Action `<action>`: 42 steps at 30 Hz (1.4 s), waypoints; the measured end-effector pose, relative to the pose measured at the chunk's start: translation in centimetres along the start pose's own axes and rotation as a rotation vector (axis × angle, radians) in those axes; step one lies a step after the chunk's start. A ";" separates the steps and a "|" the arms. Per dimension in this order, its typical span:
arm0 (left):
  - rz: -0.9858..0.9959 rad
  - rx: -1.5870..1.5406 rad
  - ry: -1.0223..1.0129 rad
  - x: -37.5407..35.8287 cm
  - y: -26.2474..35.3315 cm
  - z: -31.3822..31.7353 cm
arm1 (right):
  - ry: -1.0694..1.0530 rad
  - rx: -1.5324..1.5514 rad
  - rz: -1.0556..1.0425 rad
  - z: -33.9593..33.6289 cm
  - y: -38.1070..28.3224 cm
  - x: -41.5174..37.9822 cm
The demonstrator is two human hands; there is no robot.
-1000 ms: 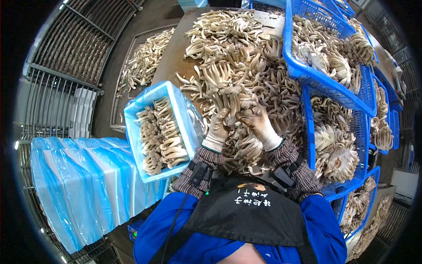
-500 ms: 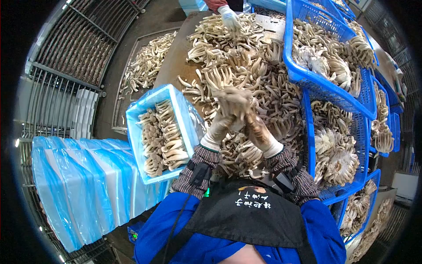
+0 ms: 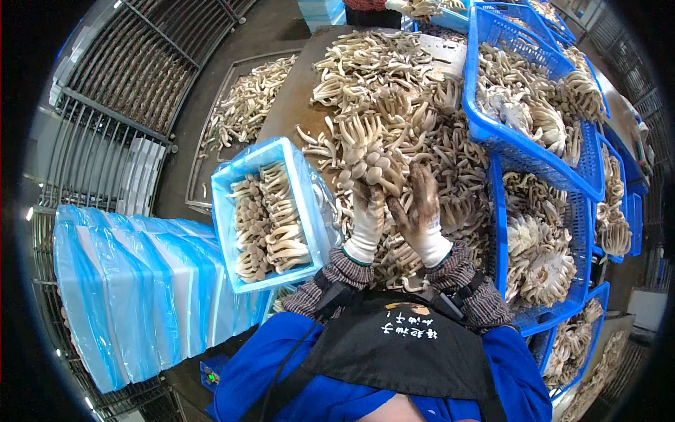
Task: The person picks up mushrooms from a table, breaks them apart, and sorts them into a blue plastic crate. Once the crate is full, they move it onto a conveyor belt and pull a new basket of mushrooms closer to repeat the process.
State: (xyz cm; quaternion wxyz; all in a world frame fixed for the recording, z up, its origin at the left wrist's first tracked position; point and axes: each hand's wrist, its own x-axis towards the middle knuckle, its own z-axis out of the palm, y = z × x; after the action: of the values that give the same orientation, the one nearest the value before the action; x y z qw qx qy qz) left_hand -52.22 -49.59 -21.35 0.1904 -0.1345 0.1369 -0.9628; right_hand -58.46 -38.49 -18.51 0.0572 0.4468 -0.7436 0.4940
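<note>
In the head view a bunch of brown-capped mushrooms (image 3: 365, 158) sits at the fingers of my left hand (image 3: 367, 221), its caps towards me and its pale stems pointing away. The caps cover most of those fingers, which are closed round the bunch. My right hand (image 3: 422, 211) is just right of the bunch, its stained gloved fingers stretched out and apart. Both hands are over a pile of loose mushrooms (image 3: 450, 155) on the table (image 3: 292, 116). To the left, a plastic-lined white box (image 3: 223, 204) contains mushrooms laid in rows.
Blue baskets (image 3: 590, 176) of mushroom clusters are stacked along the right. Several plastic-wrapped boxes (image 3: 133, 295) stand at the lower left. A floor tray (image 3: 246, 102) of mushrooms lies beyond the table's left edge. Another person's gloved hand (image 3: 397, 5) holds mushrooms at the far end.
My hands were close together and blurred around the bunch; now my right hand is apart from my left with fingers spread. The other person's hand has lifted mushrooms away from the pile.
</note>
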 end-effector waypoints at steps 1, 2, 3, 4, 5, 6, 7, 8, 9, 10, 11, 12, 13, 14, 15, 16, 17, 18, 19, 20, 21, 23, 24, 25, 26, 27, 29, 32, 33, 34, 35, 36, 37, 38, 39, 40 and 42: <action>0.223 0.795 0.039 -1.2 -0.4 -0.3 | 0.086 -0.100 -0.054 0.2 -0.2 0.0; 0.450 1.590 0.077 -1.8 -1.0 0.2 | 0.088 -0.102 -0.056 0.4 -0.2 -0.1; 0.450 1.589 0.076 -2.0 -0.6 -0.8 | 0.044 -0.133 -0.102 0.6 -0.2 -0.2; 0.458 1.571 0.159 -2.3 0.2 -2.5 | 0.000 -0.165 -0.147 0.7 -0.3 -0.4; 0.468 1.550 0.242 -2.1 0.1 -2.3 | -0.004 -0.187 -0.170 0.4 -0.7 -0.1; 0.470 1.548 0.243 -2.0 0.0 -2.1 | -0.006 -0.187 -0.172 0.5 -0.5 -0.5; 0.487 1.382 0.320 -1.9 0.0 -1.9 | -0.009 0.083 -0.069 0.9 0.1 -1.4; 0.501 1.215 0.393 -1.8 0.1 -1.3 | -0.012 0.354 0.036 1.4 0.2 -1.9; 0.390 1.208 0.407 -2.2 1.7 -1.8 | 0.057 0.679 0.277 2.2 -0.2 -2.7; 0.393 1.208 0.410 -2.5 1.9 -2.0 | 0.058 0.779 0.488 2.4 -0.3 -3.5; 0.408 1.278 0.351 -2.5 1.4 -1.2 | 0.072 0.963 0.459 1.3 -1.7 -2.2; 0.419 1.346 0.292 -2.4 0.9 -0.4 | 0.088 1.145 0.428 0.7 -2.2 -1.1; 0.364 1.551 0.305 -2.8 0.2 0.2 | -0.024 0.594 0.238 0.7 -1.7 -0.5; 0.341 1.515 0.393 -3.0 0.8 -1.5 | -0.129 0.043 0.049 0.6 -1.3 -0.2; 0.286 1.454 0.433 -3.3 1.5 -2.1 | -0.084 0.105 -0.002 0.8 -0.9 -0.7; 0.235 1.393 0.470 -3.5 2.3 -2.7 | -0.080 0.104 -0.004 1.4 -0.5 -1.3; 0.272 1.305 0.449 -3.1 1.6 -1.6 | -0.015 0.490 0.239 2.1 -0.2 -2.1; 0.310 1.215 0.430 -2.6 0.9 -0.4 | 0.051 0.875 0.486 2.4 -0.2 -2.5; 0.344 1.169 0.408 -2.3 1.0 -0.7 | 0.131 1.154 0.683 2.4 0.0 -2.7; 0.344 1.169 0.414 -2.5 1.1 -0.7 | 0.176 1.276 0.560 2.1 0.1 -2.3; 0.332 1.292 0.403 -2.6 1.1 -0.7 | 0.080 1.069 0.525 1.7 0.2 -2.0; 0.272 1.446 0.446 -3.1 1.2 -1.4 | -0.018 0.461 0.258 1.1 0.0 -0.5; 0.258 1.440 0.231 -3.4 1.6 -2.0 | -0.024 0.060 0.032 1.1 -0.1 0.3; 0.246 1.439 0.322 -3.5 1.9 -2.7 | -0.041 0.142 0.045 1.0 0.0 0.6; 0.238 1.437 0.412 -3.2 1.9 -2.6 | -0.038 0.140 0.046 1.1 0.3 0.3; 0.238 1.437 0.412 -3.2 2.2 -3.1 | -0.043 0.089 0.015 1.4 0.6 -0.1; 0.309 1.372 0.417 -3.3 3.1 -4.4 | -0.040 0.053 -0.041 1.6 0.1 -0.9; 0.308 0.643 0.239 -1.7 1.8 -1.1 | -0.043 0.114 -0.138 1.5 0.9 -2.0; 0.360 1.034 0.361 -1.6 1.6 -1.4 | -0.044 0.115 -0.137 1.5 1.0 -2.1; 0.358 1.034 0.364 -1.7 1.5 -1.2 | -0.028 0.173 -0.094 1.5 1.0 -2.2; 0.354 1.089 0.343 -1.7 1.3 -0.9 | -0.010 0.230 -0.051 1.2 0.5 -2.0; 0.348 1.145 0.319 -1.6 1.2 -0.7 | -0.006 0.225 -0.049 1.1 0.2 -1.4; 0.281 1.282 0.414 -2.3 1.8 -1.4 | -0.078 0.157 -0.041 1.1 -0.2 -0.5; 0.358 1.717 0.287 -2.7 1.7 -2.0 | -0.151 0.090 -0.033 0.8 -0.8 0.3; 0.349 1.521 0.341 -3.1 1.8 -3.1 | -0.203 -0.043 -0.045 0.4 -1.3 0.8; 0.339 1.325 0.392 -3.5 1.9 -4.2 | -0.201 -0.044 -0.044 0.2 -1.7 1.1; 0.425 1.344 0.399 -3.4 1.1 -3.9 | -0.279 0.004 -0.029 -0.1 -2.1 1.6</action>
State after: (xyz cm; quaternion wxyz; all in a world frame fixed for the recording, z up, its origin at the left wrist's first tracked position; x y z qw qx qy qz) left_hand -50.04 -48.40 -26.01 0.3857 0.2188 -0.4280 -0.7875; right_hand -57.93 -39.61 -16.20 -0.0408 0.5220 -0.7369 0.4277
